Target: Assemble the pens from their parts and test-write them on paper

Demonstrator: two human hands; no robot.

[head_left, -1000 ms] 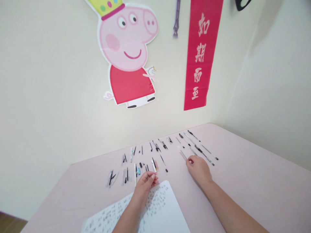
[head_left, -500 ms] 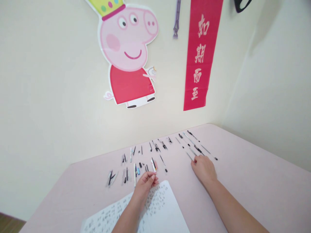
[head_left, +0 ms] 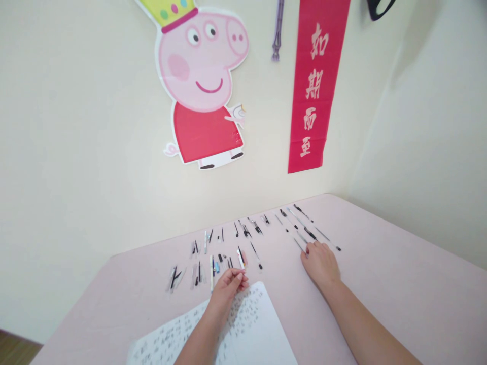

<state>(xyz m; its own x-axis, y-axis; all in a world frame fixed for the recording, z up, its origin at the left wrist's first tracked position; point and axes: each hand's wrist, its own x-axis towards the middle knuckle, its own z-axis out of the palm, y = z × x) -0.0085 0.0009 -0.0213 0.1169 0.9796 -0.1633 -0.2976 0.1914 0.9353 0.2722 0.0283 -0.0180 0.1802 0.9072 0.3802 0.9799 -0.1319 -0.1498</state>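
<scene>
My right hand (head_left: pixel 321 262) rests on the table at the right end of the pen rows. Its fingers are bent down and pressed on a thin grey pen part (head_left: pixel 299 245), whose near end they cover. Just beyond the fingertips lie a second slim pen piece (head_left: pixel 302 236) and a black-capped pen (head_left: pixel 310 233). My left hand (head_left: pixel 231 283) is over the top of a handwritten notebook page (head_left: pixel 262 324), thumb and fingers pinched together. Whether anything small is between them cannot be made out. A black-tipped white pen (head_left: pixel 241 258) lies just past it.
Disassembled pens are laid out in two rows along the far side of the pink table (head_left: pixel 399 289), including clear barrels (head_left: pixel 198 274), a blue cap (head_left: pixel 217 266) and a long clear pen tube with a black end (head_left: pixel 327 238). A wall with a pig cutout (head_left: pixel 205 132) and red banner (head_left: pixel 310 106) stands behind.
The right hand and the thin grey pen part under its fingers have shifted very slightly to the right. The left hand has stayed in place.
</scene>
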